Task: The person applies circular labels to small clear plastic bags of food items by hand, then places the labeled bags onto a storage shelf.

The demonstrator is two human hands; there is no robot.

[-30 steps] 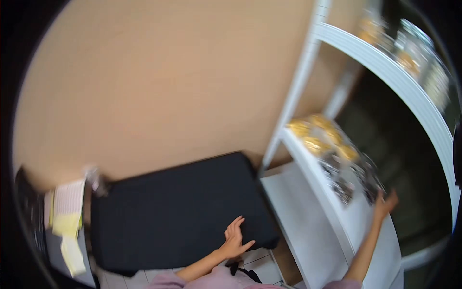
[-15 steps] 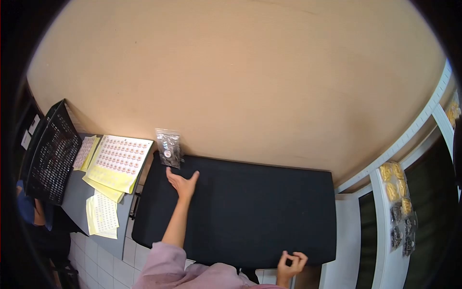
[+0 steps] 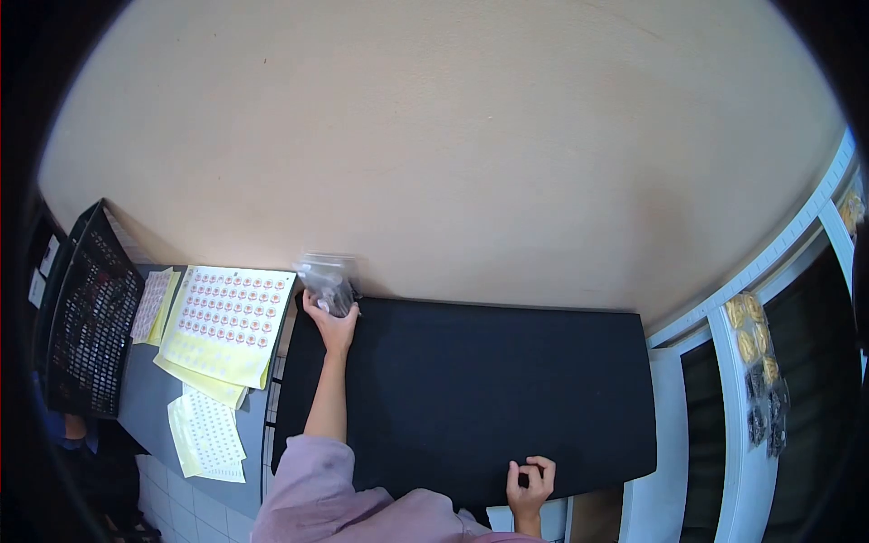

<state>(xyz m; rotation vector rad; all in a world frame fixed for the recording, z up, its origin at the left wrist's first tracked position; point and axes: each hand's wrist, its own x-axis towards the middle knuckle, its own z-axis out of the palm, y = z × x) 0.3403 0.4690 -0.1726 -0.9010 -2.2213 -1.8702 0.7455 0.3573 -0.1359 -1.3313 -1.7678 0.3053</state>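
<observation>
My left hand (image 3: 332,324) is closed round the lower part of a clear zip bag (image 3: 328,277) with dark contents, at the back left corner of the black table (image 3: 489,389). The bag leans near the wall, its top edge blurred. Over the table's front edge, toward the right, my right hand (image 3: 530,484) has its fingers curled, thumb and forefinger a little apart, with nothing seen between them.
Sticker sheets (image 3: 233,317) and smaller label sheets (image 3: 208,434) lie on a grey table at left, beside a black crate (image 3: 95,317). Bags of yellow and dark items (image 3: 751,339) hang at right. Part of a person shows at far left.
My left hand has moved up to the bag and taken hold of it; before, it was open just below. My right hand has shifted slightly left and up. The view has moved a little.
</observation>
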